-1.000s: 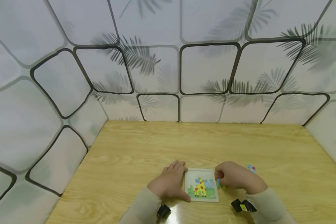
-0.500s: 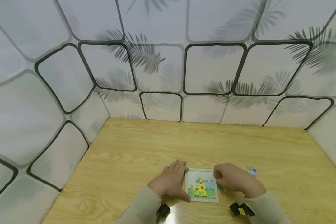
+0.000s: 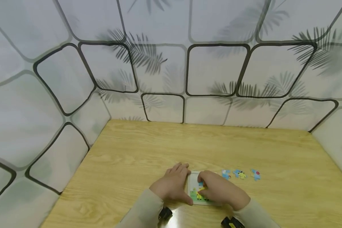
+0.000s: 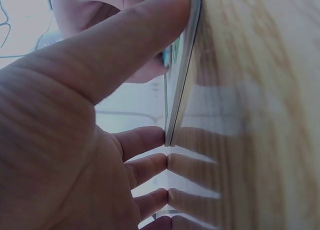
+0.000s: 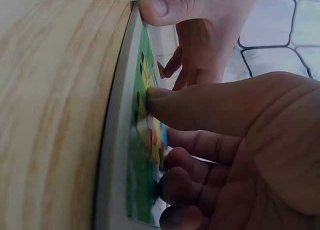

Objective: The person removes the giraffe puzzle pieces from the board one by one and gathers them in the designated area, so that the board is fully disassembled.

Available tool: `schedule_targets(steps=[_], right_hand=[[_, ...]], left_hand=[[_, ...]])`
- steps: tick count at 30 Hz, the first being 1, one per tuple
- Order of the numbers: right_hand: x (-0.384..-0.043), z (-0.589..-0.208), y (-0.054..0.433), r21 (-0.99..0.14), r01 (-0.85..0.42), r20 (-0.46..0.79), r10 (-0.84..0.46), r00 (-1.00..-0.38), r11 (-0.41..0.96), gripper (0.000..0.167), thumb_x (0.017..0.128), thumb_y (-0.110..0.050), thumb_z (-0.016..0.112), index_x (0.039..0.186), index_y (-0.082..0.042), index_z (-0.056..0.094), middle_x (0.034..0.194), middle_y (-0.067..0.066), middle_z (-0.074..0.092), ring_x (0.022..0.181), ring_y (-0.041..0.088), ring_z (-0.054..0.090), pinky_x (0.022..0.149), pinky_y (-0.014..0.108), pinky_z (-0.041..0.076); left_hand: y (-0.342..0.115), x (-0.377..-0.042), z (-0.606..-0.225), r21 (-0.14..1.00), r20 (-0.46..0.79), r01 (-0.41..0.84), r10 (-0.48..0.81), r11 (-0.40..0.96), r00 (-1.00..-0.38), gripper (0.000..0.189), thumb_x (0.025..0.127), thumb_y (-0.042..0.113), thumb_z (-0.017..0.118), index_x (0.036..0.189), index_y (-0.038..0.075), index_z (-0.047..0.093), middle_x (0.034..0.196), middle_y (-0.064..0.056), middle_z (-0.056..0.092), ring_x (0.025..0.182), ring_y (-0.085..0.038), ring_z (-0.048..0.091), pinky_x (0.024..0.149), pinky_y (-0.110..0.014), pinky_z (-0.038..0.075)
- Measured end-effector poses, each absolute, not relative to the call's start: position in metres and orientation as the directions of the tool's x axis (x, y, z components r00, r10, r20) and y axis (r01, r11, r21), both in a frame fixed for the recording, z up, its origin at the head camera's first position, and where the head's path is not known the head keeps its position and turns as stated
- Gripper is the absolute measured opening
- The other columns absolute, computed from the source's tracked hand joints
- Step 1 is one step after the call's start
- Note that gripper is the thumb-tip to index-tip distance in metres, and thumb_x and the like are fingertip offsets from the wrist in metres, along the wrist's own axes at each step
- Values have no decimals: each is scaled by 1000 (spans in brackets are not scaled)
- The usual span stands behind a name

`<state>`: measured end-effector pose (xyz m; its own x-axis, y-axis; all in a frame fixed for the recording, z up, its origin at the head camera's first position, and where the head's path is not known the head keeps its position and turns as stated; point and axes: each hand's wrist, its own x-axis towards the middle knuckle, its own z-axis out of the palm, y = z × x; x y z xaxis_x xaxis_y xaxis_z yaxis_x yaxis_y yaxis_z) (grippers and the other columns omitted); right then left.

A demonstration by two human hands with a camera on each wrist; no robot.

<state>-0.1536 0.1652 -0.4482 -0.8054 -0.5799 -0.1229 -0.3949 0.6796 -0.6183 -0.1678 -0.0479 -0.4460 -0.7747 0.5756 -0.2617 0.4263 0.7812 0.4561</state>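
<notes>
We look down on a wooden counter (image 3: 148,148), where a puzzle board (image 3: 193,180) with a giraffe picture (image 3: 199,195) lies at the near side, between a person's two hands. The left hand (image 3: 172,186) is spread wide along its left edge, thumb at the near corner, fingertips by the far one. The right hand (image 3: 220,188) bends over the board, its thumb touching the giraffe picture (we cannot tell whether its bent fingers hold anything). Right of the board, three loose puzzle pieces (image 3: 240,174) lie apart in a row.
</notes>
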Motion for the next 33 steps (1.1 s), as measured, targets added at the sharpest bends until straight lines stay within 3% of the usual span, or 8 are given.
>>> schedule_targets(steps=[6, 13, 19, 25, 30, 33], right_hand=[[-150, -449, 167, -631, -373, -124, -563, -817, 680, 27, 86, -16, 80, 102, -10, 59, 93, 1, 45, 72, 11, 46, 60, 24, 43], [-149, -452, 170, -631, -404, -85, -577, -812, 662, 28, 86, -16, 81, 99, -12, 57, 95, -1, 48, 73, 8, 48, 62, 23, 45], [-160, -433, 190, -711, -370, -91, -600, -794, 598, 13, 93, -16, 72, 98, -17, 60, 79, -8, 56, 66, 5, 49, 57, 24, 44], [-161, -411, 249, -749, -211, -213, -528, -822, 629, 15, 94, -18, 72, 104, -11, 64, 78, -1, 60, 65, 14, 55, 56, 29, 47], [-162, -415, 279, -746, -84, -350, -496, -794, 660, 2, 91, -4, 67, 92, -6, 67, 71, 5, 65, 57, 19, 56, 51, 31, 46], [-163, -420, 280, -750, -18, -390, -463, -796, 661, 8, 89, 3, 65, 84, -3, 65, 68, 7, 63, 53, 16, 49, 50, 29, 42]], left_hand=[[-47, -168, -448, 443, -265, 441, 584, 780, -767, 98, 69, 57, 87, 144, 11, 45, 163, -8, 28, 152, -32, 21, 120, -53, 23], [-45, -166, -450, 460, -287, 420, 578, 782, -764, 100, 67, 57, 89, 145, 11, 45, 164, -8, 28, 152, -32, 21, 121, -53, 21], [-43, -169, -445, 442, -267, 426, 570, 789, -777, 99, 67, 58, 88, 143, 12, 45, 163, -8, 28, 152, -32, 21, 121, -51, 22], [-45, -166, -442, 482, -311, 393, 573, 783, -759, 102, 66, 55, 89, 146, 11, 44, 165, -8, 25, 152, -32, 18, 121, -53, 20], [-46, -163, -443, 467, -311, 396, 566, 791, -763, 102, 66, 57, 88, 146, 12, 43, 165, -7, 24, 153, -32, 18, 120, -54, 22], [-45, -164, -443, 466, -293, 403, 567, 788, -770, 101, 66, 58, 88, 145, 13, 44, 165, -7, 24, 152, -32, 18, 119, -55, 23]])
